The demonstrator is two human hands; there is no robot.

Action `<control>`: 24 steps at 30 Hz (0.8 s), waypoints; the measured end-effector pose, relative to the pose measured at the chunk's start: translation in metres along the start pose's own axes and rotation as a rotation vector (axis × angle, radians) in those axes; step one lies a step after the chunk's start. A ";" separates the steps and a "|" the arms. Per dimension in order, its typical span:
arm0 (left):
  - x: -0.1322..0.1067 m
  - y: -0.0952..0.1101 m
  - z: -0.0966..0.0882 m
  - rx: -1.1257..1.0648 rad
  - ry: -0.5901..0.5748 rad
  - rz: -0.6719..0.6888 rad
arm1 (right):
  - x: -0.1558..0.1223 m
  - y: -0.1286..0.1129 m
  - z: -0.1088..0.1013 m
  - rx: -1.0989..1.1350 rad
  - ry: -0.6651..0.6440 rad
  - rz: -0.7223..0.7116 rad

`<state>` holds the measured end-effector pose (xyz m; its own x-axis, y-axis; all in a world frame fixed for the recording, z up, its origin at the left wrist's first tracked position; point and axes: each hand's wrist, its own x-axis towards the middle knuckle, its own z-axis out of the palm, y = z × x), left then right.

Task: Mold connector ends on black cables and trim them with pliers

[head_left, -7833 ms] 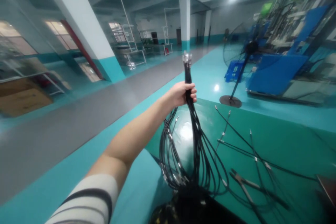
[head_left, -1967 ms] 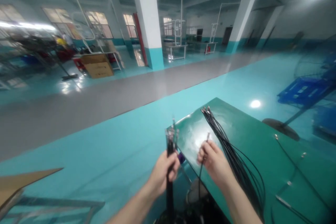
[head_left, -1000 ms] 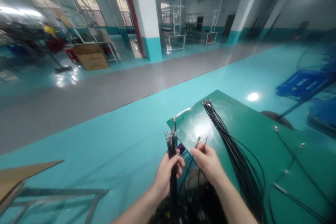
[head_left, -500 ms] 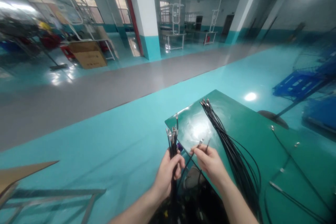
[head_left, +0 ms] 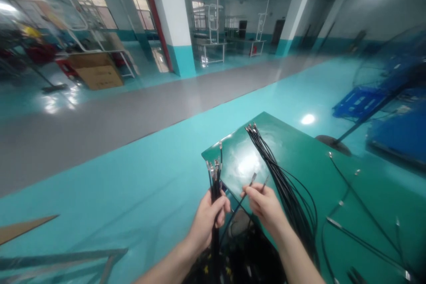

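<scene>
My left hand (head_left: 209, 213) is closed around a bundle of black cables (head_left: 215, 186), whose metal-tipped ends stick up above the fist. One cable end (head_left: 221, 151) rises higher than the others. To its right, my right hand (head_left: 262, 202) pinches black cables near their ends; two metal tips (head_left: 254, 177) point up from the fingers. Their lower lengths hang down toward my lap. Beside my right hand, a larger bundle of black cables (head_left: 282, 177) lies along the green tabletop (head_left: 266, 135), with its connectors at the far end.
Several loose cables (head_left: 359, 197) with metal ends lie on the table's right side. A fan base (head_left: 333, 143) and blue crates (head_left: 359, 101) stand beyond it. Cardboard (head_left: 26, 230) and a metal frame (head_left: 66, 255) are at lower left. A carton (head_left: 96, 75) sits by a far bench.
The whole scene has shifted left as my head turned right, so more of the loose cables shows. Both hands keep their grips, with little movement between them.
</scene>
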<state>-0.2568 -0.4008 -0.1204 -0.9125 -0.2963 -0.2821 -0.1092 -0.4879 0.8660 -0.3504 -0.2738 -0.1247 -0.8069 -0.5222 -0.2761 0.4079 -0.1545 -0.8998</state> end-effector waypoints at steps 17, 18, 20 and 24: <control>0.000 -0.008 0.007 0.067 -0.053 -0.020 | -0.009 0.002 -0.002 -0.028 0.071 -0.052; 0.000 -0.008 0.007 0.074 -0.055 -0.023 | -0.009 0.001 -0.002 -0.033 0.078 -0.054; 0.001 -0.009 0.007 0.086 -0.058 -0.028 | -0.009 0.000 -0.001 -0.045 0.098 -0.062; 0.001 -0.009 0.008 0.095 -0.068 -0.027 | -0.011 -0.002 -0.001 -0.054 0.111 -0.071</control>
<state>-0.2603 -0.3896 -0.1255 -0.9331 -0.2263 -0.2795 -0.1678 -0.4136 0.8949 -0.3431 -0.2668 -0.1208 -0.8765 -0.4149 -0.2441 0.3270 -0.1410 -0.9345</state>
